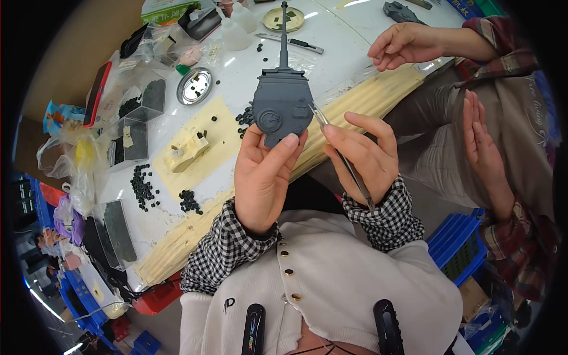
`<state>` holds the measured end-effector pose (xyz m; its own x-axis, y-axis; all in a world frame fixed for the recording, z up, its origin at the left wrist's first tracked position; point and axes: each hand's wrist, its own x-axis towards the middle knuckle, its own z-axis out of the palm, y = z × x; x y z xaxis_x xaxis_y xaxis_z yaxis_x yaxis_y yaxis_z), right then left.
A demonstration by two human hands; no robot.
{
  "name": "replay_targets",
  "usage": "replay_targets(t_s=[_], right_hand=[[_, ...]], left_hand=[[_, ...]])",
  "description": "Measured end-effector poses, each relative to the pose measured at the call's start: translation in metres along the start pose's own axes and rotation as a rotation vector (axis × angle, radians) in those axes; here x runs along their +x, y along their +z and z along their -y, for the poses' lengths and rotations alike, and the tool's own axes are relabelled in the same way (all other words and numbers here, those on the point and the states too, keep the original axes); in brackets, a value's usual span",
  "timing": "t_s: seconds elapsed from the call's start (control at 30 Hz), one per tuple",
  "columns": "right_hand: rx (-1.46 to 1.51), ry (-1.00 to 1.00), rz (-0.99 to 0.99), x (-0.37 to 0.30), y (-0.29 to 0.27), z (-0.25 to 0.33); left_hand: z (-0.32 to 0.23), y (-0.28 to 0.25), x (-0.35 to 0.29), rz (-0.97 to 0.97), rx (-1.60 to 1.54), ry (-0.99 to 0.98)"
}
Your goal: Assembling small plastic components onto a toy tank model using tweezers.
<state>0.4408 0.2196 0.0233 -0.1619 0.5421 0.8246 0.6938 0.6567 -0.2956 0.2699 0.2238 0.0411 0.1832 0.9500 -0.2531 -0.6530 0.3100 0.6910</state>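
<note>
A grey model turret (279,97) with a long barrel is held up above the near edge of the white table (340,59), gripped at its narrow lower end by the left hand (263,177), thumb across the front. The right hand (370,157) pinches slim tweezers (352,168), their points at the turret's right edge; whether they touch it or grasp anything cannot be told. To the left are a cream sheet (210,124) under a pale block (183,151), heaps of small black pieces (142,188), a round metal tin (180,89), clear plastic boxes (155,94) and crumpled bags (86,154). Beyond lie a craft knife (307,45) and a yellowish dish (299,22). A co-worker's hand (408,47) hovers over the table on the right, the other (482,139) beside the co-worker's lap. The barrel crosses in front of the knife and dish, partly hiding both. The left thumb covers some of the turret's base, and its back is out of sight. The dark rim cuts off the co-worker's body, and the bags' contents are hard to make out.
</note>
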Motion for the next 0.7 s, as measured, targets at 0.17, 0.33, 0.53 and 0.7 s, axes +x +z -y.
replay_targets(t_s=[0.17, 0.33, 0.53, 0.7], right_hand=[[0.017, 0.022, 0.026, -0.004, -0.003, -0.003], [-0.006, 0.044, 0.027, -0.009, -0.006, -0.007], [-0.083, 0.063, -0.034, -0.016, -0.01, -0.016], [-0.24, 0.088, -0.073, -0.008, -0.02, -0.026]], left_hand=[[0.003, 0.002, 0.002, -0.002, 0.0, -0.01], [0.009, 0.004, 0.005, -0.023, 0.007, -0.023], [0.01, 0.005, 0.006, -0.045, -0.002, -0.026], [0.011, 0.007, 0.009, -0.049, -0.014, -0.036]])
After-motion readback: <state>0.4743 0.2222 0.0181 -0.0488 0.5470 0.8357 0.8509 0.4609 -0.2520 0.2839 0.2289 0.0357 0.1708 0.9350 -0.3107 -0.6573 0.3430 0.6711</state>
